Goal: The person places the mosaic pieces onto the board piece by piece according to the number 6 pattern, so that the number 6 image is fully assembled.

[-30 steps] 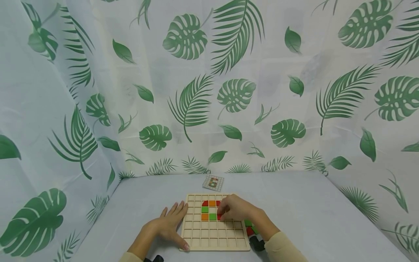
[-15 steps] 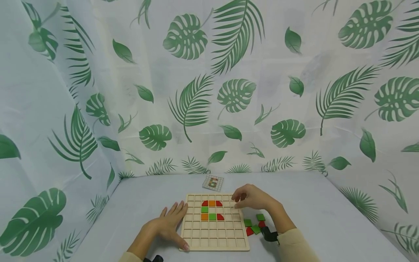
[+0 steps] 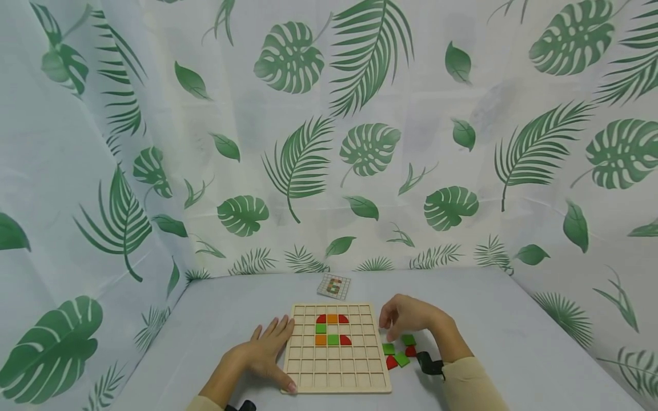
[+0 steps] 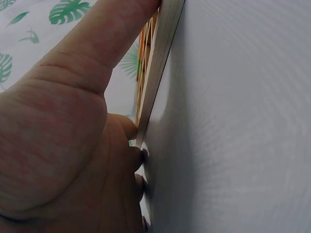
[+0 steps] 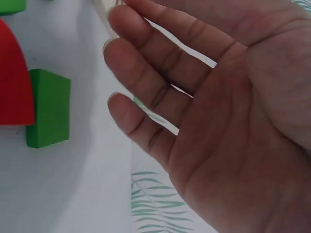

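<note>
A wooden grid board (image 3: 313, 365) lies flat on the table. Red, orange and green tiles (image 3: 333, 340) sit in some of its cells, forming a C-like outline. My left hand (image 3: 264, 349) is spread along the board's left edge, its thumb at the near left corner; in the left wrist view the thumb touches the board's side (image 4: 163, 48). My right hand (image 3: 411, 315) hovers just right of the board with relaxed fingers (image 5: 138, 73) and nothing between them. Below it lie several loose tiles, among them a green square tile (image 3: 401, 359) and a red rounded tile (image 5: 12, 77).
A small printed card (image 3: 334, 286) with a coloured grid pattern lies beyond the board's far edge. A white curtain (image 3: 319, 240) with green leaves stands behind and beside the table (image 3: 483, 319). A black wrist device (image 3: 429, 364) is on the right wrist.
My right hand has left the board, where it was at the red tile in the lower right of the pattern, and moved right to above the loose tiles. The left hand stays put.
</note>
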The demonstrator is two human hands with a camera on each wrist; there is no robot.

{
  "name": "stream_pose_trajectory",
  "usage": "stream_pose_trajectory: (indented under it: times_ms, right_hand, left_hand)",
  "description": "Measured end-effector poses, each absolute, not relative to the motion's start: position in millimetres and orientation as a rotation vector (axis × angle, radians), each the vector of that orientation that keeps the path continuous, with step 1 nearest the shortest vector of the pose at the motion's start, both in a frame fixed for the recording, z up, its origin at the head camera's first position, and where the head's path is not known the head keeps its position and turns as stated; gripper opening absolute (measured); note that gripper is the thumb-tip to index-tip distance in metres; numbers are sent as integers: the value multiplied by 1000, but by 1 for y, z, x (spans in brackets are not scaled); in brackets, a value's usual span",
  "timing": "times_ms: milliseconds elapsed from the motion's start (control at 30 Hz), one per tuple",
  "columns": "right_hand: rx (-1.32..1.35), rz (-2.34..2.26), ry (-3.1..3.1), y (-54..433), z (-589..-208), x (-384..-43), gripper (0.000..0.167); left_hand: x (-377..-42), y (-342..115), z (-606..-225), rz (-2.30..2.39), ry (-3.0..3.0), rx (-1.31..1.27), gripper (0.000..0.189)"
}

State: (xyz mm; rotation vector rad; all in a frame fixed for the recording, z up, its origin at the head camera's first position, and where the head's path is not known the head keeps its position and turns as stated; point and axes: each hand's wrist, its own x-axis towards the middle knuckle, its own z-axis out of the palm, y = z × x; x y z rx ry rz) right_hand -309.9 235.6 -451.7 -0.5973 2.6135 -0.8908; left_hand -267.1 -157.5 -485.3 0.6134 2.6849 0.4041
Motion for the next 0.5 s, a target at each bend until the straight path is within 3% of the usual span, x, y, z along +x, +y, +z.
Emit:
stream_pose_trajectory:
  times_ms: [500]
  right_hand:
    - [-557, -801, 2518, 228, -459, -308, 24]
  left_hand:
    - [-269, -160, -487, 418, 2678, 636, 147]
